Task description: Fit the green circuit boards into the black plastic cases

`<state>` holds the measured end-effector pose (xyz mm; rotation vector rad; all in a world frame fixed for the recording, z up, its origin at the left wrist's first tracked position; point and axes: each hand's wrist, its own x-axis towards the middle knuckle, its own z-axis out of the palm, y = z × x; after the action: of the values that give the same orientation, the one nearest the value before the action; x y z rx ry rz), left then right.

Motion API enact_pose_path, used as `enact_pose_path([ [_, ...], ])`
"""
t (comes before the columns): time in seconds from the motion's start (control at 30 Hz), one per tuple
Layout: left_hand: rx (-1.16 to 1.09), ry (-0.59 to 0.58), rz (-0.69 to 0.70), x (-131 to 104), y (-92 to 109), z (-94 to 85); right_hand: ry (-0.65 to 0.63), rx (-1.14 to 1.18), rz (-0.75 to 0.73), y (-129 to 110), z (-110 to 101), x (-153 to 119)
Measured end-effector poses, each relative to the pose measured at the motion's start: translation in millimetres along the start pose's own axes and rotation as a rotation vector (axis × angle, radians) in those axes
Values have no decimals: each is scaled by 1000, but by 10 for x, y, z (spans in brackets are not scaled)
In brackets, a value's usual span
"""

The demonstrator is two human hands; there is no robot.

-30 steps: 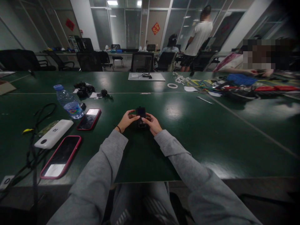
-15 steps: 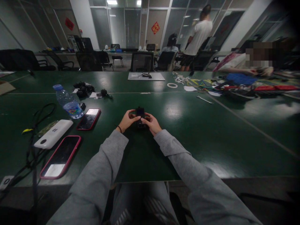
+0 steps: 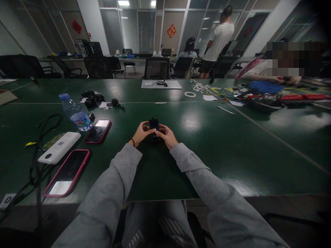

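Between both hands, over the green table [image 3: 207,158], is a small black box-like device [image 3: 154,123] with what looks like a dark screen on its upper face. My left hand [image 3: 141,132] grips its left side, thumb across the front. From the right, my right hand [image 3: 167,135] closes on it, its thumb meeting the left one near the middle. The fingers hide much of the device's sides, and its dark lower part blends into the table.
On the left lie two red-edged phones [image 3: 67,173], a white power bank [image 3: 60,147], a water bottle [image 3: 77,115] and black cables [image 3: 38,148]. A wrench [image 3: 226,110] and a white ring [image 3: 190,94] lie farther right. Another person [image 3: 261,70] sits behind tangled cables.
The black device has tilted slightly in my hands and its screen shows a little more. Both hands stay almost in place.
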<state>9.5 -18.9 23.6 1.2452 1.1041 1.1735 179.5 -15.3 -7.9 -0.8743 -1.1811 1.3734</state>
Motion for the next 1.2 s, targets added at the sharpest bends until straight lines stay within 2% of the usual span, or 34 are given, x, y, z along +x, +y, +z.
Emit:
enact_pose_path([
  [0.23,-41,2,-20,19,-17,-22,5,-3,22,13,-16,5],
  [0.53,-31,15,-59,-13,59,5,34,86,79,-10,3,-1],
  [0.73,24,-41,-77,13,34,-4,111,266,138,-75,-1,15],
  [0.87,35,-92,-94,73,-61,6,164,372,162,-88,-13,34],
  [1.03,10,-143,-51,124,-161,7,166,347,156,-81,-11,33],
  [1.2,36,-150,-25,79,-106,13,158,358,154,-73,-9,32],
])
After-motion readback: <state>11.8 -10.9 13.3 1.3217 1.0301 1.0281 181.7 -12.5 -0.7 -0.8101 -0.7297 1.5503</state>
